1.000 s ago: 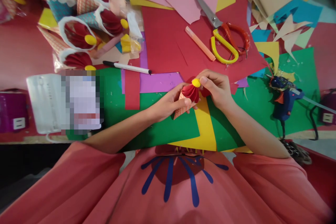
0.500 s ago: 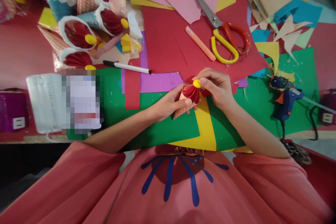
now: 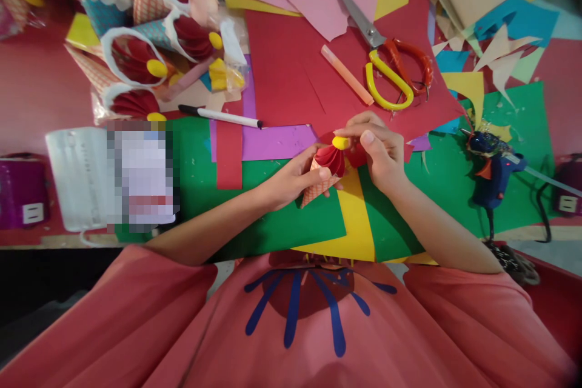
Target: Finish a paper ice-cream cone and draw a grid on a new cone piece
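My left hand (image 3: 302, 177) is wrapped round a small paper cone (image 3: 313, 189) with an orange-and-white check pattern. Its tip slants down to the left, and the thumb presses on its front. Pleated red paper (image 3: 331, 160) fills the cone's mouth. A yellow oval piece (image 3: 341, 143) sits on top of the pleats. My right hand (image 3: 379, 148) is beside it with the index finger stretched along the top of the yellow piece. The right thumb stands off to the side, apart from the piece, and the other fingers are partly curled.
Scissors (image 3: 373, 36) and an orange stick (image 3: 347, 75) lie on red paper beyond my hands. A pen (image 3: 220, 116) is at the left. The glue gun (image 3: 495, 176) stands at the right. Several finished cones (image 3: 136, 56) crowd the upper left; paper scraps (image 3: 500, 60) litter the upper right.
My right thumb has come away from the yellow piece, ending the pinch, and the index finger has straightened over it. The left hand and cone have barely moved.
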`<state>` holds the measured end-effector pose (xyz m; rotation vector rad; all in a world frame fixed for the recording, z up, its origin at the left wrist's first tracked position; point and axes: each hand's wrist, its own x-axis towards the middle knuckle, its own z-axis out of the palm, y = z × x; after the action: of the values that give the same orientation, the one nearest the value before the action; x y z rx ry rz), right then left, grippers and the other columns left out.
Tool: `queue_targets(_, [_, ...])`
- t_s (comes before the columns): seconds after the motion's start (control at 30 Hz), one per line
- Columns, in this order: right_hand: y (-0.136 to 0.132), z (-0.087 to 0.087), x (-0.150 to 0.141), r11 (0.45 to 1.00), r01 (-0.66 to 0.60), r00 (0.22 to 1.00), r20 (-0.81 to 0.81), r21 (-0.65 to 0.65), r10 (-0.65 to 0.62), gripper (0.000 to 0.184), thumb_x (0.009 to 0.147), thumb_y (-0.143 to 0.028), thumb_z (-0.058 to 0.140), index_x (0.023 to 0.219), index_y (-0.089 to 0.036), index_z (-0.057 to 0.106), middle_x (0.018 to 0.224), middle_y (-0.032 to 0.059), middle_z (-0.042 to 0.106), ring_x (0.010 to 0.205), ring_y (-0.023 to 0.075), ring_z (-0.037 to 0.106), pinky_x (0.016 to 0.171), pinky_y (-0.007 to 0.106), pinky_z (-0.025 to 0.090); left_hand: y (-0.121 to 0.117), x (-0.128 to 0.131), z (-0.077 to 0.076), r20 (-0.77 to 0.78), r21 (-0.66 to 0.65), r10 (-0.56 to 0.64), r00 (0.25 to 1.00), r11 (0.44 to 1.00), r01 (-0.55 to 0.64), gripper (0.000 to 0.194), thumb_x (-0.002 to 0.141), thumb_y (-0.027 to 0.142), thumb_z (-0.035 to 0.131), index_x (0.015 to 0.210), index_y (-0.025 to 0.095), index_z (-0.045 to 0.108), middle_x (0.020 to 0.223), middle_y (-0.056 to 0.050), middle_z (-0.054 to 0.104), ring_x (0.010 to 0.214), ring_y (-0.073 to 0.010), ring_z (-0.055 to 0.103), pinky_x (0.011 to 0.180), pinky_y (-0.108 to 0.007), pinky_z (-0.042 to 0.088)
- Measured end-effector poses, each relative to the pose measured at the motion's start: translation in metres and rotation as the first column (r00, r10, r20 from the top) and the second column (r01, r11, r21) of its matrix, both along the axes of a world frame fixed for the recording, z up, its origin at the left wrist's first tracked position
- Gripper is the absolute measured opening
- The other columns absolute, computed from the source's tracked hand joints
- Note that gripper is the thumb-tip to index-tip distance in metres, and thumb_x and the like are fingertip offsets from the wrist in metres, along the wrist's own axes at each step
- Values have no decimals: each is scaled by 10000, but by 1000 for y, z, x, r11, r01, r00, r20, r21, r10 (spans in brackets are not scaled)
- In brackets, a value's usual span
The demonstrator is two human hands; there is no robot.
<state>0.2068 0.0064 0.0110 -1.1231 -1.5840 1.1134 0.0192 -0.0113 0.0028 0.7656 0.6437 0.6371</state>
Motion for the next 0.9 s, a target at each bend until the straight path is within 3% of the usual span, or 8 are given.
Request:
queue_targets(0.17, [-2, 0, 0, 994, 21, 1000, -5, 106, -20, 350, 937, -549, 494, 1100, -365, 743, 1006, 49, 640, 960, 239, 663, 911, 449, 545, -1, 1, -1, 18, -35, 39, 999, 999, -39, 597, 735, 591, 761, 1077, 170, 514, 898, -14, 638, 751, -146, 702, 569, -205, 538])
queue_targets(0.37, [-2, 2, -1, 992, 37, 999, 26, 117, -40, 405, 944, -571, 462, 1166, -345, 715, 1025, 55, 649, 944, 235, 667, 892, 433, 545, 0, 0, -2, 58, -53, 59, 997, 997, -56, 591, 742, 582, 760, 1080, 169, 506, 964, -34, 657, 790, -169, 713, 638, -252, 563])
queue_targets(0.5, [-3, 3, -1, 998, 39, 997, 63, 46, -42, 416, 933, -600, 457, 1120, -344, 726, 1017, 50, 650, 968, 237, 656, 882, 411, 552, 0, -1, -4, 47, -43, 68, 997, 997, -66, 590, 758, 585, 745, 1113, 181, 502, 1033, -58, 677, 863, -204, 718, 753, -334, 577])
queue_targets(0.7, [-4, 0, -7, 991, -66, 998, -3, -118, 66, 605, 837, -669, 572, 1335, -329, 534, 1163, 60, 630, 1066, 245, 637, 935, 399, 543, -1, -1, -9, 17, -4, 127, 992, 992, -127, 645, 765, 617, 719, 1238, 228, 516, 1208, -91, 659, 1131, -270, 652, 958, -439, 524])
queue_targets(0.8, [-5, -5, -12, 985, -138, 990, -25, -104, 136, 655, 800, -601, 671, 1343, -285, 485, 1282, 83, 596, 1156, 237, 603, 1003, 392, 516, 4, -2, -8, -2, 16, 192, 981, 981, -192, 698, 741, 658, 712, 1273, 247, 526, 1235, -84, 652, 1194, -277, 614, 1018, -454, 494])
queue_targets(0.9, [-6, -10, -17, 989, -129, 991, 18, -77, 131, 641, 796, -523, 714, 1327, -261, 468, 1354, 110, 550, 1223, 249, 573, 1025, 428, 502, 10, -3, -7, -24, 80, 257, 966, 964, -254, 715, 738, 671, 702, 1298, 264, 523, 1304, -81, 615, 1240, -278, 580, 1027, -449, 492])
